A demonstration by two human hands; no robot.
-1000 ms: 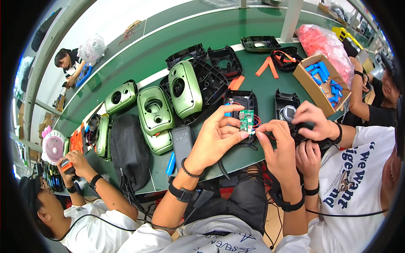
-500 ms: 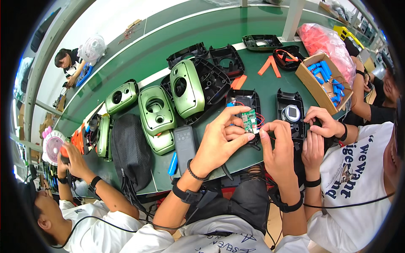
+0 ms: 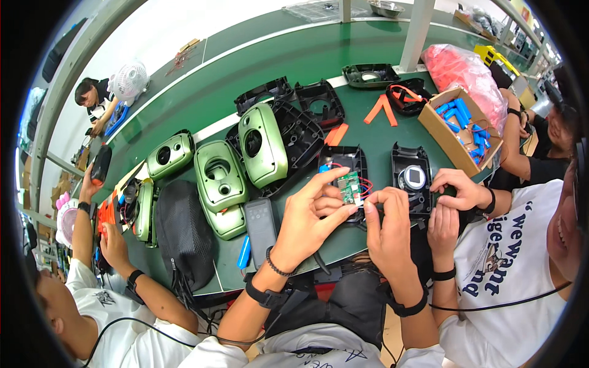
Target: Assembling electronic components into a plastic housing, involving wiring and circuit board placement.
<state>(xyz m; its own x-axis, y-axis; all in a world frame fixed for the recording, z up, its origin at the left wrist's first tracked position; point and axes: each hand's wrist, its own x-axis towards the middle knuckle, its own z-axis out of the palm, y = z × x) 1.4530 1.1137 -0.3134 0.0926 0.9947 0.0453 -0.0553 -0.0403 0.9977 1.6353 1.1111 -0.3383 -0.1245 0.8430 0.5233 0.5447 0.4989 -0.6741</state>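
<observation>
A small green circuit board (image 3: 351, 189) is pinched at its edges between the thumb and fingers of my left hand (image 3: 313, 211). Just right of it, my right hand (image 3: 391, 224) has its thumb and fingers curled together. What sits between those fingertips, if anything, is too small to make out. Red wires (image 3: 366, 185) loop from the board toward my right fingers. Behind the board lies an open black plastic housing (image 3: 353, 158), with a blue battery cell (image 3: 325, 168) at its left, partly behind my left fingers.
Green shells (image 3: 221, 175), a black mesh pouch (image 3: 183, 233) and a grey power bank (image 3: 262, 224) lie left. A co-worker's hands (image 3: 451, 199) are beside another housing (image 3: 402, 159) on the right. A carton (image 3: 457, 138) of blue cells stands behind. Another co-worker (image 3: 92, 294) sits left.
My hands keep their hold beside the board, the view having shifted slightly. The left co-worker's far hand has risen, holding up a dark, elongated object.
</observation>
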